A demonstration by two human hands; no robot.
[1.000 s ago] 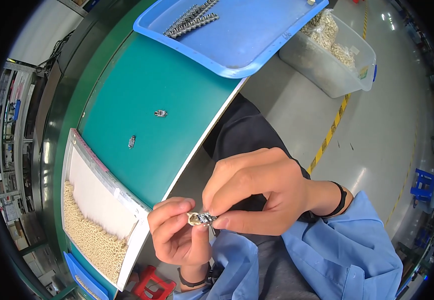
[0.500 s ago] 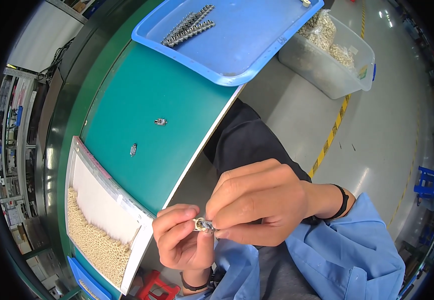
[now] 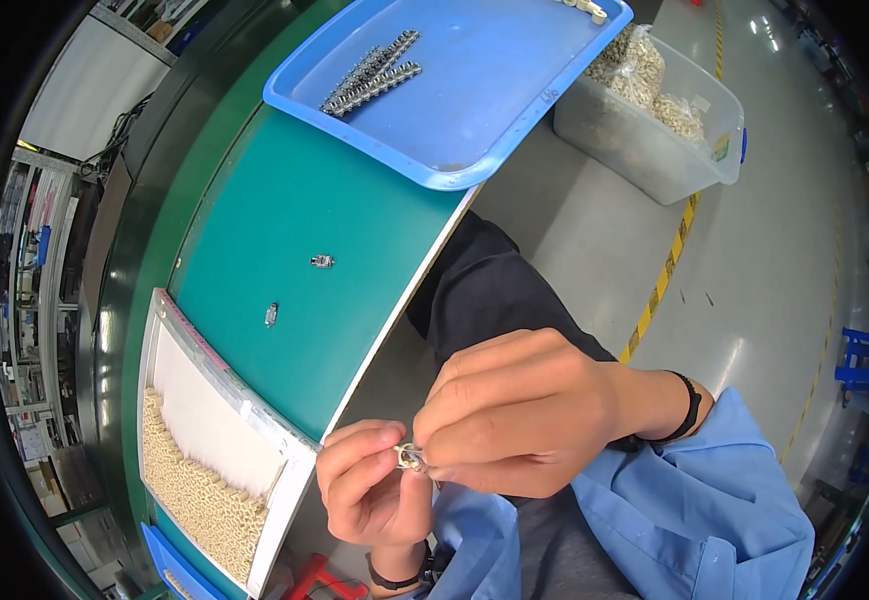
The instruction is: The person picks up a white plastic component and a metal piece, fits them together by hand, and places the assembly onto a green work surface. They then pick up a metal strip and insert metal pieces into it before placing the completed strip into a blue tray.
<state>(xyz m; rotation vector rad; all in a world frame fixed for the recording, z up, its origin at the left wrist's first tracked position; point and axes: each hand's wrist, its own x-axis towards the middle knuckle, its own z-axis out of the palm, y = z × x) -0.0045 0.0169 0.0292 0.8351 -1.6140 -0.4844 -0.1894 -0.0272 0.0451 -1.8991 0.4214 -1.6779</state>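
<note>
My left hand (image 3: pixel 375 482) pinches a small cream ring-shaped piece (image 3: pixel 402 453) between thumb and fingers. Against it, my right hand (image 3: pixel 520 415) holds a small silver metal part (image 3: pixel 416 459) at its fingertips. The two pieces touch, with the metal at the ring's opening; how deep it sits is hidden by the fingers. Both hands are closed, just off the table's near edge. On the green table (image 3: pixel 255 190) lie two loose small metal parts, one (image 3: pixel 323 261) nearer the blue tray (image 3: pixel 445 178) and another (image 3: pixel 272 315) nearer the white-framed tray.
The white-framed tray (image 3: pixel 217 385) holds many cream pieces (image 3: pixel 200 490) packed at its near side. Strips of metal parts (image 3: pixel 375 80) and a few cream rings (image 3: pixel 585 10) lie in the blue tray. A clear bin (image 3: pixel 645 150) with bagged cream pieces stands on the floor at right.
The view has shifted slightly, so table and trays appear a little lower. Both hands stay together on the pieces; less of the metal part shows between the fingertips.
</note>
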